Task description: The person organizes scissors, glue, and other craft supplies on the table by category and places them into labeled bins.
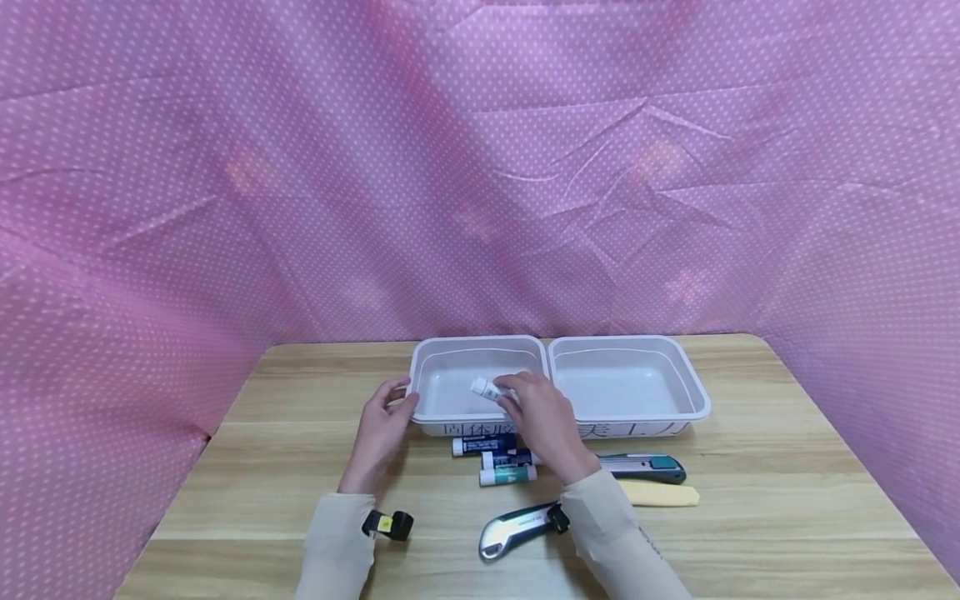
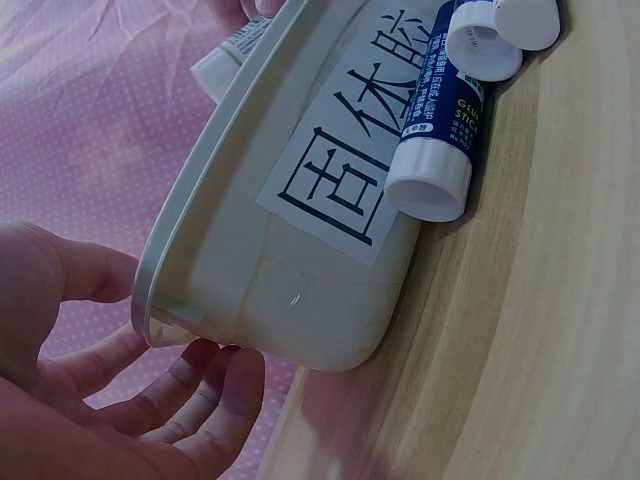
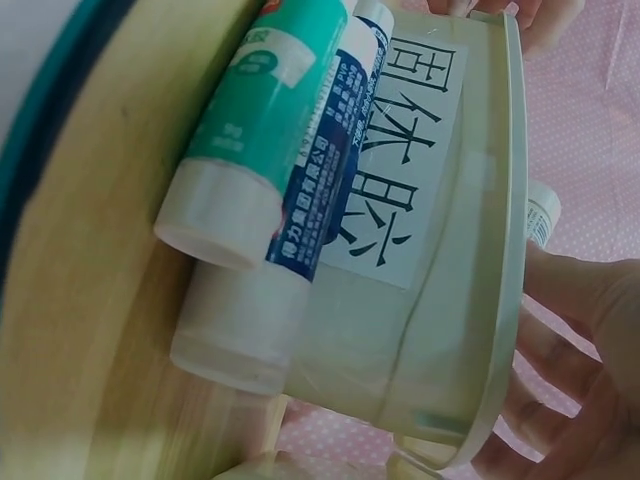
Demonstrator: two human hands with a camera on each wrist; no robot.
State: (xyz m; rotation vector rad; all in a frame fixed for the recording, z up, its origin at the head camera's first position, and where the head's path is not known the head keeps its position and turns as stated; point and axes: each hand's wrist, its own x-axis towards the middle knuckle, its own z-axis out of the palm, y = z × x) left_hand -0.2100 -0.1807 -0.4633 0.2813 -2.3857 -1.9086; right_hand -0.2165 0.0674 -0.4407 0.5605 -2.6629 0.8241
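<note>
My right hand (image 1: 543, 417) pinches a white glue stick (image 1: 486, 388) over the left white plastic bin (image 1: 480, 342), with its capped end pointing left. My left hand (image 1: 381, 429) holds that bin by its left rim; the left wrist view shows the thumb at the lip and the curled fingers against the corner below. In front of the bin lie two dark blue glue sticks (image 1: 483, 445) and a green one (image 1: 507, 476). The bin's front bears a paper label (image 2: 350, 140) with large dark characters.
A second white bin (image 1: 622, 341) adjoins on the right, also labelled. A utility knife (image 1: 648, 467) and a yellow-handled tool (image 1: 660, 493) lie right of my right wrist. Another silver and black utility knife (image 1: 517, 527) lies nearer, partly behind my sleeve. Pink dotted cloth (image 1: 480, 208) surrounds the wooden table (image 1: 765, 500).
</note>
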